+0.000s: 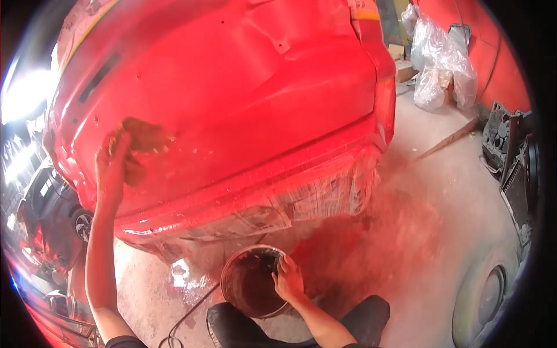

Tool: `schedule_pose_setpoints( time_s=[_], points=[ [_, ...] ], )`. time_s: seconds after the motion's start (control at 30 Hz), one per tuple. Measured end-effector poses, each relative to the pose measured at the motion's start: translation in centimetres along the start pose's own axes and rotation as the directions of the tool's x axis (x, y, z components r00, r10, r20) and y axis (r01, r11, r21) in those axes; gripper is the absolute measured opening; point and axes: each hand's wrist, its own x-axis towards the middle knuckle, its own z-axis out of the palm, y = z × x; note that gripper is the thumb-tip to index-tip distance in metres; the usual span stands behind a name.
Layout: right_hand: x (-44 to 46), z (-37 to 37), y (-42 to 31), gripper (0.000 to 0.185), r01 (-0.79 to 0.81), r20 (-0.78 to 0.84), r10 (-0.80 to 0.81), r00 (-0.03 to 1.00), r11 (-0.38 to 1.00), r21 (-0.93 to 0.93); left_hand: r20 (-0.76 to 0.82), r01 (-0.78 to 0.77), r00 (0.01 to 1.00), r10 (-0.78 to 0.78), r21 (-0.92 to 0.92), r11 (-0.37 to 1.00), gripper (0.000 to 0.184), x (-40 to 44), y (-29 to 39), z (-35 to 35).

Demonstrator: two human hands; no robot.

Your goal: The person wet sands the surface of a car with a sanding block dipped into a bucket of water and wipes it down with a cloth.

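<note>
My left hand (116, 155) is closed on a brown, wet-looking cloth (146, 136), which lies against the red car body panel (232, 122). Wet streaks show on the paint beside the cloth. Low in the view, my right hand (288, 278) is at the right rim of a bucket (225, 284) that stands on the floor between my knees. Its fingers are curled, with a small dark thing at their tips that I cannot make out. Dark liquid appears to be inside the bucket.
Newspaper masking (325, 194) covers the panel's lower edge. A wet red patch (394, 232) spreads over the concrete floor. Plastic-wrapped parts (444, 64) stand at upper right, a radiator fan (500, 129) at right, a wheel (490, 296) at lower right, and a dark car (52, 214) at left.
</note>
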Motion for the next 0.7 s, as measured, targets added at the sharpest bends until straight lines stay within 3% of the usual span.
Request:
schedule_pose_setpoints(
  time_s=[0.03,0.1,0.17,0.27,0.43,0.47,0.53,0.57,0.63,0.7],
  points=[
    [0.5,-0.4,-0.1,0.053,0.003,-0.001,-0.003,1.000,1.000,0.002,-0.074,-0.019,0.997,0.021,0.024,1.000,0.064,0.9,1.9,1.1],
    [0.7,-1.5,-0.3,0.055,0.044,-0.018,-0.045,0.999,0.998,-0.039,-0.165,-0.190,0.955,0.247,0.298,0.935,0.073,2.0,2.1,3.5],
    [0.7,-1.8,-0.3,0.054,0.051,-0.016,-0.051,0.999,0.999,-0.020,-0.050,-0.380,0.804,0.593,0.724,0.576,0.082,3.6,-2.9,7.7],
    [0.6,-3.0,-0.6,0.052,0.082,-0.048,-0.079,0.996,0.996,0.045,0.175,-0.506,0.665,0.726,0.821,0.265,0.092,4.2,-4.1,12.2],
    [1.0,-1.2,0.4,0.050,0.101,-0.054,-0.096,0.994,0.991,0.093,-0.194,-0.253,0.677,0.709,0.844,0.473,0.092,13.7,0.9,17.7],
    [0.9,-1.3,0.4,0.050,0.102,-0.048,-0.098,0.994,0.990,0.100,-0.060,-0.153,0.689,0.723,0.962,0.225,0.091,13.2,3.1,19.7],
    [1.0,-1.4,0.5,0.050,0.100,-0.038,-0.097,0.995,0.989,0.106,0.087,-0.224,0.655,0.751,0.971,0.082,0.090,14.5,5.5,24.3],
    [1.0,-1.3,0.5,0.050,0.100,-0.041,-0.096,0.995,0.989,0.110,0.087,-0.392,0.591,0.802,0.900,0.191,0.089,15.6,5.6,26.4],
    [0.9,-1.2,0.5,0.050,0.101,-0.043,-0.097,0.994,0.988,0.115,0.195,-0.442,0.623,0.758,0.887,0.135,0.091,11.6,9.7,30.6],
    [0.5,0.0,1.0,0.049,0.068,-0.038,-0.064,0.997,0.992,0.108,0.276,-0.718,0.549,0.789,0.638,0.277,0.099,10.7,9.8,33.2]
  ],
)
